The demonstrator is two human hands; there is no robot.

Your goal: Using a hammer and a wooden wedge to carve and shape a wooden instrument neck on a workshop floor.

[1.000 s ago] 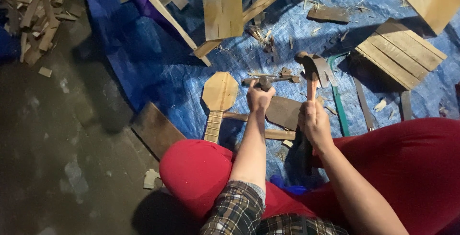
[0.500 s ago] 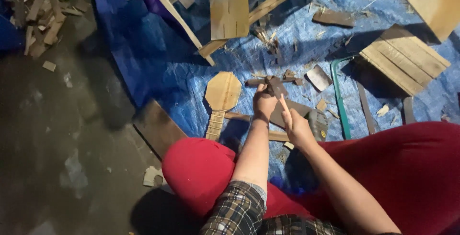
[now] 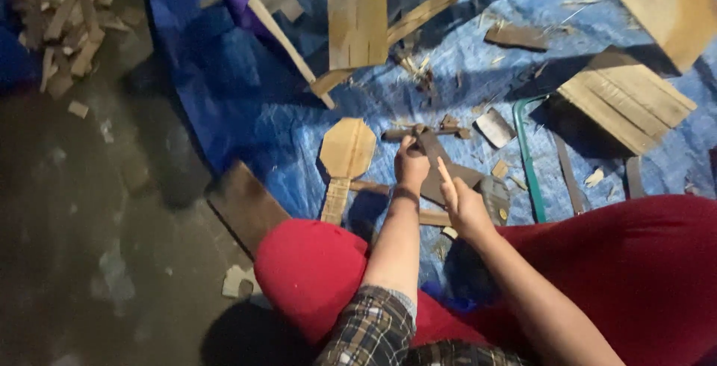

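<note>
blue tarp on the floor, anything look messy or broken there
Yes. Pale wood chips and splinters lie strewn across the crumpled blue plastic tarp, and a heap of broken wood scraps sits off it on the bare floor at upper left.

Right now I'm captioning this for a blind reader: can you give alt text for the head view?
Seen from above, a seated person's left hand grips a dark wooden piece while the right hand rests on a dark tool, over a blue tarp. A paddle-shaped board, planks and wood scraps lie around.
</note>
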